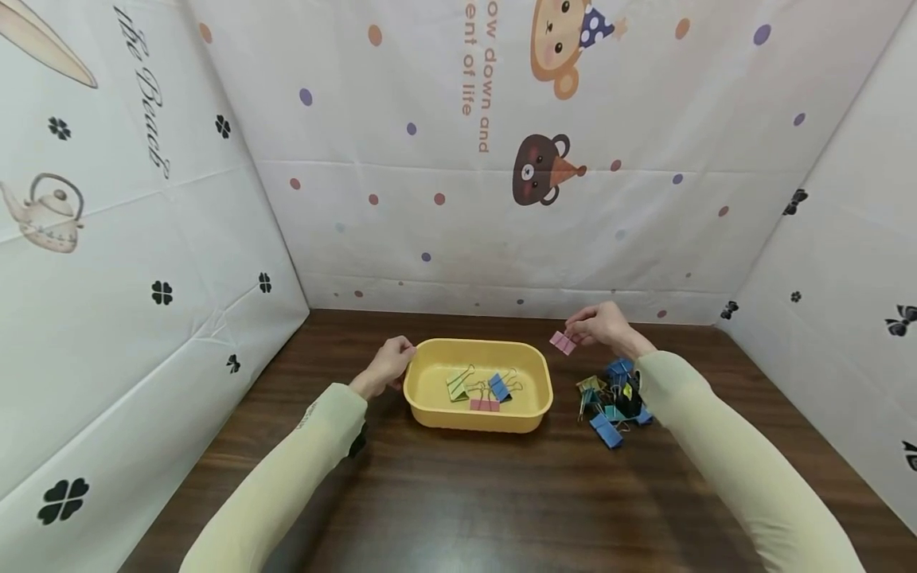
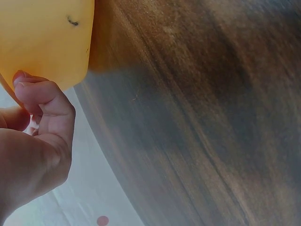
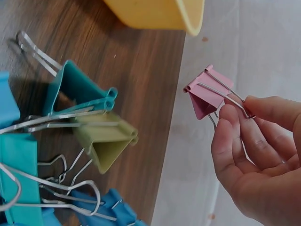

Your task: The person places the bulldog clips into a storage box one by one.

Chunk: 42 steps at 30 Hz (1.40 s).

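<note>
A yellow plastic basin (image 1: 458,426) stands on the dark wooden table. My left hand (image 1: 389,362) pinches its left rim between thumb and fingers, as the left wrist view also shows. Inside lie a green binder clip (image 1: 457,388), a blue binder clip (image 1: 499,387) and a pink one (image 1: 485,405). Held up between the basin and the clip pile, a pink binder clip (image 3: 208,92) hangs by its wire handle from my right hand (image 1: 600,325). The thumb and fingers of that hand pinch the handle, with the clip's body pointing toward the basin.
To the basin's right, under my right forearm, lies a pile of binder clips in blue, teal, olive and black, among them a blue clip (image 1: 606,430) at its front edge and an olive clip (image 3: 106,141). Printed white cloth walls (image 1: 458,239) enclose the table's back and sides.
</note>
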Available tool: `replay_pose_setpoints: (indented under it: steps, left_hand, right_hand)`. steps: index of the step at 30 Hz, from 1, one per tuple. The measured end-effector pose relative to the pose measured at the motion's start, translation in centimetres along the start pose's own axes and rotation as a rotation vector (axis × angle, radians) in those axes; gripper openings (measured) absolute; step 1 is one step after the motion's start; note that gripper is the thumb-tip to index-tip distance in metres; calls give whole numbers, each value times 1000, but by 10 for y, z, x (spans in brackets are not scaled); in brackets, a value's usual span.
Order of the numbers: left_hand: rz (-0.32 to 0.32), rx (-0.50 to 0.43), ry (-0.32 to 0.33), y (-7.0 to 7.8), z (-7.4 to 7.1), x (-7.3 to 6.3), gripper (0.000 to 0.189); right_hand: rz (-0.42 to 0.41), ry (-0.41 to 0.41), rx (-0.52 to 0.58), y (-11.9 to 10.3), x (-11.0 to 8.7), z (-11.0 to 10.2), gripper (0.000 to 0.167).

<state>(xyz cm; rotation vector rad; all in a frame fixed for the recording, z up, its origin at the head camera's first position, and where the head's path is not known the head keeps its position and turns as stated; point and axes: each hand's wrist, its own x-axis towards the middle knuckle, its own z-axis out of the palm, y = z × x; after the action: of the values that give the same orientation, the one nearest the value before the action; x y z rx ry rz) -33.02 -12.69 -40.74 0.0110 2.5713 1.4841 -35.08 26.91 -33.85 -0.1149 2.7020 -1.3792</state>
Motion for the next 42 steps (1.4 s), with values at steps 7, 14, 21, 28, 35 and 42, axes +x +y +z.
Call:
replay_pose_setpoints:
  steps: [7,14,21,28,35,42]
  left_hand:
    - [11,4,1,0,-1,2,26]
    - [5,6,-2,-2,1,2,26]
    - [8,2,-1,-3,2,3,26]
    - [14,4,8,-3,1,3,26]
    - [12,8,6,-3,1,3,26]
    - [19,6,12,-2,1,2,25]
  right_hand:
    - [-33,-19,24,-15,-3,9,27]
    - [-48,-45,42,-27,-10,22,27]
    - [-86,-72,32,-41,-15,42,23]
    - [-136,-92,-18,-55,-17,65,20]
    - [-175,-92,-97,-62,-13,88,17]
    - [-252,-99,-217,-68,-11,107,12]
